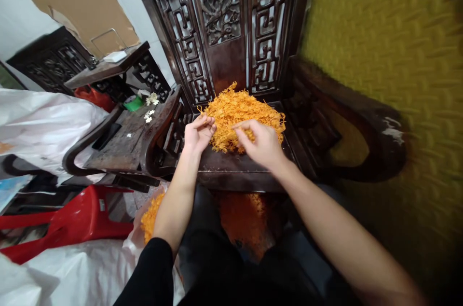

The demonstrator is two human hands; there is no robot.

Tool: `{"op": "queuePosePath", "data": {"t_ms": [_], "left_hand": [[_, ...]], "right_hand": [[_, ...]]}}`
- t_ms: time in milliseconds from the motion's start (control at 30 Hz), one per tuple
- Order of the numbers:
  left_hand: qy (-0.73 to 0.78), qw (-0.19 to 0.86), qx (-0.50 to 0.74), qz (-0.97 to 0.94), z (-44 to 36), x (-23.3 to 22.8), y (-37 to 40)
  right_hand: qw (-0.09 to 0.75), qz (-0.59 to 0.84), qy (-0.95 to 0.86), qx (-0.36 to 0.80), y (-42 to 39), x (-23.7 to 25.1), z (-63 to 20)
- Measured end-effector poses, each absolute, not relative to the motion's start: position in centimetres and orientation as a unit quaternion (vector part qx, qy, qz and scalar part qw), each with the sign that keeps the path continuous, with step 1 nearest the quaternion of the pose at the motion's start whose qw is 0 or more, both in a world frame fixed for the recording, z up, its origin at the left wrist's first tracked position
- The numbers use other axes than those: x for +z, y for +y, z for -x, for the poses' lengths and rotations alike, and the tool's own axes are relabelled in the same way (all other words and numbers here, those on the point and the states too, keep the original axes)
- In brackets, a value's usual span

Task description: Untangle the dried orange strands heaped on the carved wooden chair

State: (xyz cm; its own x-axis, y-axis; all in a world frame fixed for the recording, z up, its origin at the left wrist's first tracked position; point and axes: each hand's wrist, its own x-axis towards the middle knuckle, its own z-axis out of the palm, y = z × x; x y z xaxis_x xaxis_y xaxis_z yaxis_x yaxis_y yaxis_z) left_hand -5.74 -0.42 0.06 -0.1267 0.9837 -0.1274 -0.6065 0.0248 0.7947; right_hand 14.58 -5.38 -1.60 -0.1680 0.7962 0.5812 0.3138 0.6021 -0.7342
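A heaped pile of thin, tangled orange strands (246,103) lies on the seat of a dark carved wooden chair (231,166). At the pile's left edge, my left hand (199,133) is turned partly palm up with its fingers curled together. Whatever sits between those fingertips is too small to make out. My right hand (261,143) is over the front of the pile, thumb and index finger brought close in a pinch. Orange strands lie right behind its fingertips, so I cannot tell what it holds. The two hands are apart, fingertips facing each other.
Left of the chair, a wooden side table (123,144) bears a green tape roll (133,103), small pale pieces and a dark flat object. A red plastic stool (79,214), white sacks (79,272) and a bag of orange strands (152,216) are lower left. A yellow textured surface (390,55) is at right.
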Motion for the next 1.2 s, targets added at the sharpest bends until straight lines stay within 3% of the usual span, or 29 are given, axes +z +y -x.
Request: {"op": "queuePosePath", "data": {"t_ms": [100, 200, 467, 600, 733, 900, 1000, 1100, 1200], "left_hand": [[0.333, 0.634, 0.635, -0.290, 5.8, 0.5, -1.6], [0.334, 0.652, 0.612, -0.300, 5.1, 0.8, -2.3], [0.356, 0.658, 0.564, -0.350, 3.4, 0.9, -3.1], [0.409, 0.528, 0.588, -0.456, 3.3, 0.0, -2.7], [0.429, 0.434, 0.519, -0.599, 2.8, -0.8, -2.7], [0.483, 0.307, 0.502, -0.649, 1.6, -0.6, -4.3], [0.499, 0.263, 0.572, -0.596, 2.4, 0.1, -4.6], [0.458, 0.303, 0.704, -0.450, 4.3, 1.1, -3.8], [0.390, 0.457, 0.720, -0.347, 5.5, 1.7, -2.9]], "right_hand": [[0.525, 0.447, -0.648, 0.323, -3.7, -1.5, -16.3], [0.517, 0.420, -0.639, 0.385, -3.4, -1.7, -16.7], [0.544, 0.398, -0.678, 0.292, -3.1, -2.6, -14.6], [0.548, 0.425, -0.634, 0.341, -2.9, -2.5, -14.7], [0.538, 0.397, -0.617, 0.415, -3.2, -2.4, -14.5], [0.521, 0.414, -0.661, 0.347, -3.6, -2.2, -13.9], [0.551, 0.495, -0.620, 0.258, -2.2, -2.5, -15.3], [0.600, 0.565, -0.497, 0.273, -0.2, -3.0, -17.9], [0.579, 0.521, -0.501, 0.378, 0.3, -3.2, -19.0]]}}
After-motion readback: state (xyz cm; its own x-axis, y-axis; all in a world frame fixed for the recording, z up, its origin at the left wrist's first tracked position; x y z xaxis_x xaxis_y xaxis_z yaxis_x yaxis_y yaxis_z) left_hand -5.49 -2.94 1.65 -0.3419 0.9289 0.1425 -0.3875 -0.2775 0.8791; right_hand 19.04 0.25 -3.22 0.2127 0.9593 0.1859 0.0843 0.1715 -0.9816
